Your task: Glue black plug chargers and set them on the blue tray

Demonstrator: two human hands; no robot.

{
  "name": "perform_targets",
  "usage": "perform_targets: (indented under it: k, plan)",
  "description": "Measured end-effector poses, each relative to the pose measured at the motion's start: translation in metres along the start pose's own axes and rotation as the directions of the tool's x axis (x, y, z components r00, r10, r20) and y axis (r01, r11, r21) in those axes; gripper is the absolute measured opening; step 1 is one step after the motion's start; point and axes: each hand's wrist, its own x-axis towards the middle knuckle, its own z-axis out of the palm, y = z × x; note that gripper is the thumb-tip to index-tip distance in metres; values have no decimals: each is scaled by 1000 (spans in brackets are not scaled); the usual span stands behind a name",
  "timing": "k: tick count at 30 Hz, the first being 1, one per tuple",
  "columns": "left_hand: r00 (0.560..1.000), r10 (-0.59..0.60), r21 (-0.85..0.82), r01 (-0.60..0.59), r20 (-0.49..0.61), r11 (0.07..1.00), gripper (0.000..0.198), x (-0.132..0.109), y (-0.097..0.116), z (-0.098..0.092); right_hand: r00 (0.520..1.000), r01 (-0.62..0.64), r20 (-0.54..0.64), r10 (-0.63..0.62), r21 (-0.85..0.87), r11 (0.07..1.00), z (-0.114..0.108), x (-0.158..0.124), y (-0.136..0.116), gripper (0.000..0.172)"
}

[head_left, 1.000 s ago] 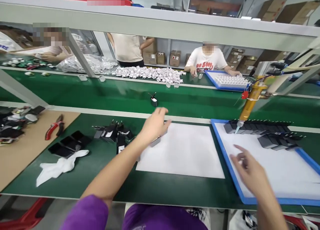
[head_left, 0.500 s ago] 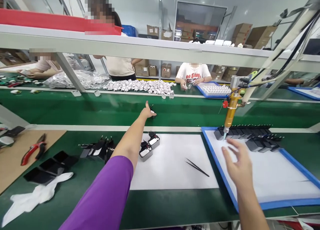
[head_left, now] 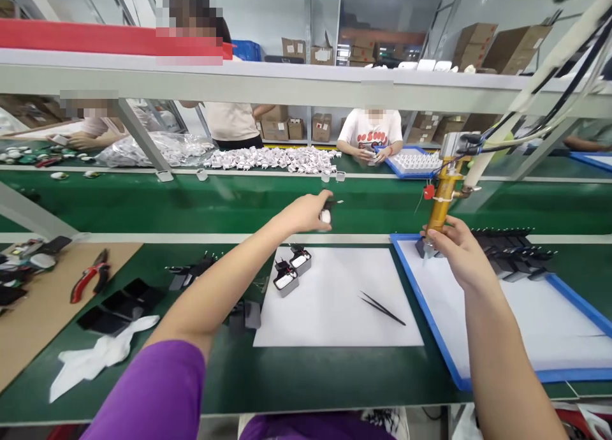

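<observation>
My left hand (head_left: 308, 212) has the small dark adapter (head_left: 326, 216) pinched at its curled fingertips, out over the green belt (head_left: 224, 210); whether the piece is lifted or resting there, I cannot tell, since my fingers cover much of it. My right hand (head_left: 456, 252) is closed round the lower end of the yellow dispenser (head_left: 442, 201), whose tip is blurred above the blue-rimmed tray (head_left: 430, 309). Between my hands, nearer me, two grey cases (head_left: 285, 283) and tweezers (head_left: 382, 308) lie on the white sheet (head_left: 335, 293). My left forearm partly hides dark pieces (head_left: 246, 315) on the bench (head_left: 335, 379).
</observation>
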Motion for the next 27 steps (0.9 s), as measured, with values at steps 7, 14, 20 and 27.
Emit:
perform_targets:
  k: [7,14,20,27]
  plan:
    - [926,305,-133,-281,221,950,80,-135,40,68,985,-7,174,-10,97,995,39,-31,-27,36]
    - [947,260,-363,-179,186,914,85,-155,14,129,972,-18,231,-52,290,957,82,-44,-52,34]
    - [991,-114,-555,56,-70,830,61,-166,23,172,945,-64,317,-84,431,900,116,-51,-65,38]
    - [966,-244,-522,163,-90,838,30,-167,35,178,950,-37,283,-129,516,856,135,-60,-68,31]
